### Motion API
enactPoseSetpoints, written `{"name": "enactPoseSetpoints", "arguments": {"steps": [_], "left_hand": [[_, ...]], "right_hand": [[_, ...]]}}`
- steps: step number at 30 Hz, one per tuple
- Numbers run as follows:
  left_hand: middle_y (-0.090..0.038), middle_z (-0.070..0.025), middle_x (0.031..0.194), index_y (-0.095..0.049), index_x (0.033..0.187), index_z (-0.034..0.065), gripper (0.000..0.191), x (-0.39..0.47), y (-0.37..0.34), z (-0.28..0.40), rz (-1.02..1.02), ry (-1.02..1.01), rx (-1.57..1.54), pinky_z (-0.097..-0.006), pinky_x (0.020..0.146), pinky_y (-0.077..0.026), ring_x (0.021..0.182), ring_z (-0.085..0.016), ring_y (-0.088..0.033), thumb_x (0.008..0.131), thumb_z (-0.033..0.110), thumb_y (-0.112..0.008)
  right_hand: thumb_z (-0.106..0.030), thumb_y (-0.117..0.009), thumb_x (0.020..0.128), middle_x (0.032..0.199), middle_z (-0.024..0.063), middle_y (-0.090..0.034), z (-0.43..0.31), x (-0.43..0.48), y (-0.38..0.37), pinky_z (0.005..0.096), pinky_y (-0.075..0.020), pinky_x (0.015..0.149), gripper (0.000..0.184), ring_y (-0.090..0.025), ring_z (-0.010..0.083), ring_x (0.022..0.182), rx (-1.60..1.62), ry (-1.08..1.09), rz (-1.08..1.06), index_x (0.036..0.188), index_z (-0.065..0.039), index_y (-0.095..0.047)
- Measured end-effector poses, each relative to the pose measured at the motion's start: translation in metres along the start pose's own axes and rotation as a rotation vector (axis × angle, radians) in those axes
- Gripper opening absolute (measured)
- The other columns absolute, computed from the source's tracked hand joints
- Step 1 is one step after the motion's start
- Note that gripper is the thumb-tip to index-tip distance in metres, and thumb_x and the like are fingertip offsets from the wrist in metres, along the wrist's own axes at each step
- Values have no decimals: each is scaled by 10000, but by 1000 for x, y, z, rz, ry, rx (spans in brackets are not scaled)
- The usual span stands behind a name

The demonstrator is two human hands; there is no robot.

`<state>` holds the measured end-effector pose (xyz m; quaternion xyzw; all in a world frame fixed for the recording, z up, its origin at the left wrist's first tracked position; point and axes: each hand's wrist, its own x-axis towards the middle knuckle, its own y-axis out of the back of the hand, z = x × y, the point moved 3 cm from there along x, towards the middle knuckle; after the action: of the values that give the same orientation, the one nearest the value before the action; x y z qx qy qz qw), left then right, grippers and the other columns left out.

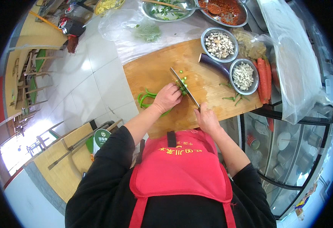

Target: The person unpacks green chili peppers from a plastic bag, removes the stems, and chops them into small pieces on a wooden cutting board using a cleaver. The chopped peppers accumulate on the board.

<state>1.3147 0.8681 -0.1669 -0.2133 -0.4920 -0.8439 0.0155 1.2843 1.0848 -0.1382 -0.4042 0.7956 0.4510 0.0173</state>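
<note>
On a wooden cutting board (pixel 158 65), my left hand (pixel 168 97) grips a bunch of long green chili peppers (pixel 145 101), whose curved lengths stick out to its left. My right hand (pixel 208 117) holds the handle of a kitchen knife (pixel 187 89). The blade stands on edge close beside my left fingertips. Small cut pieces of green pepper (pixel 184 81) lie along the blade. Further right on the board, a dark purple eggplant (pixel 215 66) touches a metal bowl of white diced food (pixel 243 76). Green pepper stems (pixel 235 98) are scattered below it.
A metal bowl of diced eggplant-like cubes (pixel 219 45) stands at the board's far right, near carrots (pixel 263 81) and a plastic bag of yellowish food (pixel 249 45). Beyond are bowls of chopped greens (pixel 169 11) and red chili (pixel 226 12). A glass display case (pixel 286 148) is at right.
</note>
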Motion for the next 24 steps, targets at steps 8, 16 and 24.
{"name": "enactPoseSetpoints", "arguments": {"steps": [8,16,24], "left_hand": [[-643,-107,967,-678,912,38,238,0,8,4,-2,-1,43,-372,880,-550,990,-301,-624,696,106,-752],[-648,-108,980,-683,913,39,249,3,5,2,10,49,13,-373,877,-550,988,-304,-621,682,103,-751],[-646,-132,1049,-676,992,39,348,-6,-1,0,20,42,-19,-408,878,-548,1030,-347,-618,657,91,-753]], "right_hand": [[-284,-522,1022,773,313,-661,-37,-16,45,580,-526,684,318,-656,509,761,-79,-96,-168,1062,19,-432],[-291,-512,1024,791,298,-671,-27,-8,24,573,-533,709,304,-667,494,792,-104,-116,-211,1062,-1,-430],[-281,-535,1014,735,287,-655,-6,4,-9,590,-523,646,305,-646,514,705,7,7,2,1046,-2,-416]]}}
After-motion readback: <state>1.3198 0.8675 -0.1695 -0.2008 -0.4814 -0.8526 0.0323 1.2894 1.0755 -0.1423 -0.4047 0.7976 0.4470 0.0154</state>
